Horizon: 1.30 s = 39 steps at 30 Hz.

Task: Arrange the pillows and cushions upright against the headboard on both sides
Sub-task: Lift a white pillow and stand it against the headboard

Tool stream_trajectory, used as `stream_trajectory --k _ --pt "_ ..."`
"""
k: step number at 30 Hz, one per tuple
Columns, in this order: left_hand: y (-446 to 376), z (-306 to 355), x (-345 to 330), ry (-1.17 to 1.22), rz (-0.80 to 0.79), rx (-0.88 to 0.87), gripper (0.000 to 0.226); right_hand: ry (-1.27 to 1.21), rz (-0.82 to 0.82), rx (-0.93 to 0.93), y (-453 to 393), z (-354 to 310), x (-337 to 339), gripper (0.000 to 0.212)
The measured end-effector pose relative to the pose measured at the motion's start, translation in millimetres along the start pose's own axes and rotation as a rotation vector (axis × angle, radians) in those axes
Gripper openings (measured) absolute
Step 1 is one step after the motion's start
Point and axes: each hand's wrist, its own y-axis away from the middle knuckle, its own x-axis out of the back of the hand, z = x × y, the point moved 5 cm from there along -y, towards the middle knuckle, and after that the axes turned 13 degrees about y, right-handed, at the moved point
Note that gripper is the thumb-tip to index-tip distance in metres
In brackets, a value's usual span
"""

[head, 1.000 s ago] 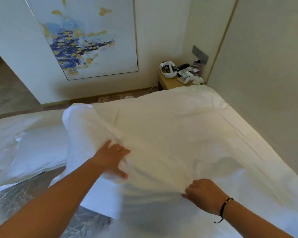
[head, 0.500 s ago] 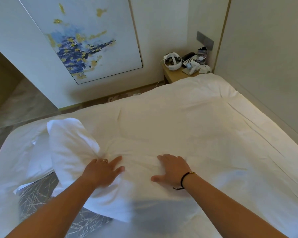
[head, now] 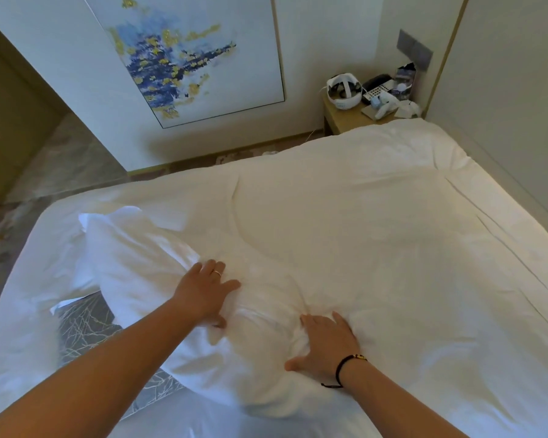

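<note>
Head view: pillow [head: 159, 279] flat, long axis diagonal.

The white pillow [head: 159, 279], held up a second ago, now lies on the bed [head: 393, 248]; both hands [head: 203, 295] [head: 326, 349] now press flat on it.

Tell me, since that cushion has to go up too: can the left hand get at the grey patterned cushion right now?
Probably yes, partly. The left hand lies flat on the white pillow, and the grey patterned cushion shows just beneath its forearm. But the pillow lies over much of the cushion, so it likely needs lifting first.
</note>
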Motion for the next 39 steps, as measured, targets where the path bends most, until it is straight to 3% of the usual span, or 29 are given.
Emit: stream_trajectory --k 3,6,9,12,14,16,19,20,24,30,36,39 --pt "-6.7 -13.3 -10.9 -0.096 -0.019 -0.052 0.131 -0.008 -0.015 -0.010 3.6 -6.0 -9.3 0.116" --pt "-11.5 -27.5 -29.2 -0.064 -0.073 -0.071 0.143 -0.002 -0.012 -0.036 5.7 -10.7 -15.5 0.116" --pt "-8.9 -41.4 -49.2 0.031 -0.107 -0.081 0.122 0.019 0.052 -0.091 6.6 -14.9 -19.4 0.120" --pt "-5.7 -48.3 -62.8 0.096 -0.035 -0.119 0.077 0.078 0.100 -0.167 2.5 -18.9 -19.1 0.119" --pt "-3.8 -48.3 -66.1 0.088 0.065 -0.163 0.046 0.111 0.081 -0.200 -3.1 -23.3 -16.6 0.108" --pt "0.7 -47.4 -67.4 0.104 0.162 -0.182 0.020 0.155 0.072 -0.216 -6.8 -28.2 -11.0 0.082" --pt "9.8 -47.3 -68.5 0.173 0.219 -0.171 0.024 0.275 0.088 -0.211 -6.6 -35.0 0.3 0.030" --pt "12.6 -48.1 -67.2 0.200 0.244 -0.172 0.024 0.301 0.074 -0.210 -5.0 -37.2 2.3 0.023" --pt "25.6 -57.8 -52.6 0.377 0.349 -0.175 0.016 0.237 0.105 -0.245 9.7 -35.4 5.6 0.023" --pt "40.5 -67.2 -1.6 0.545 0.520 -0.147 0.016 -0.263 0.367 -0.411 50.7 -1.9 42.4 0.016" --pt "55.4 -48.1 58.3 0.527 0.711 -0.127 0.011 -0.408 0.595 -0.403 80.2 22.2 102.9 0.032" --pt "63.8 -36.4 79.0 0.571 0.762 -0.127 0.011 -0.412 0.656 -0.339 101.3 36.5 135.2 0.029"
